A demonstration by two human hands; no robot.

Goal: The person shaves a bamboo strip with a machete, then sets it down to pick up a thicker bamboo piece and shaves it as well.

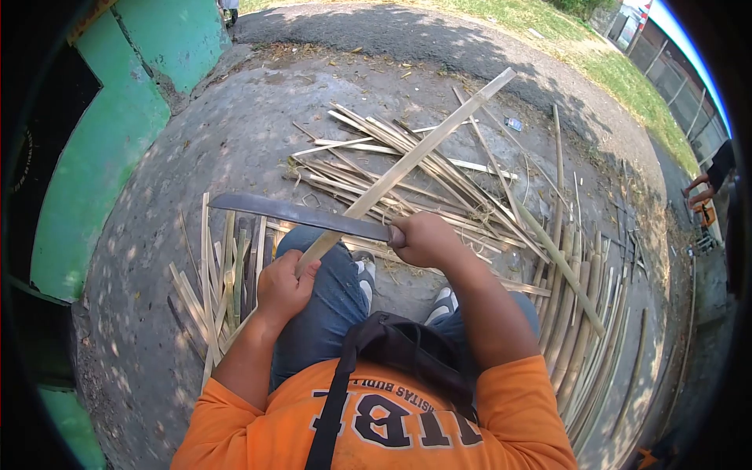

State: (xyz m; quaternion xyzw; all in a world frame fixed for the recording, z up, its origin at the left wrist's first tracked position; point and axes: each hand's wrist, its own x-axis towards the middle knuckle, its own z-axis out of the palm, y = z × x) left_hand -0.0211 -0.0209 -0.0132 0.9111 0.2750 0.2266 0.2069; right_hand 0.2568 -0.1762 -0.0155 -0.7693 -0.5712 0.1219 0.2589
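My left hand (287,287) is closed round the lower part of a long pale bamboo strip (407,160), which slants up and away to the right. In my right hand (427,240) is the wooden handle of a machete (294,212). Its long dark blade points left and crosses over the strip just above my left hand. Both hands are above my knees. Beyond them, a loose pile of split bamboo strips (399,157) lies on the ground.
More strips (215,274) lie by my left knee. Several bamboo poles (576,313) lie to my right. A green wall (102,157) stands at the left. At the far right, another person (713,176) bends beside something orange. Grass (627,74) borders the paved ground.
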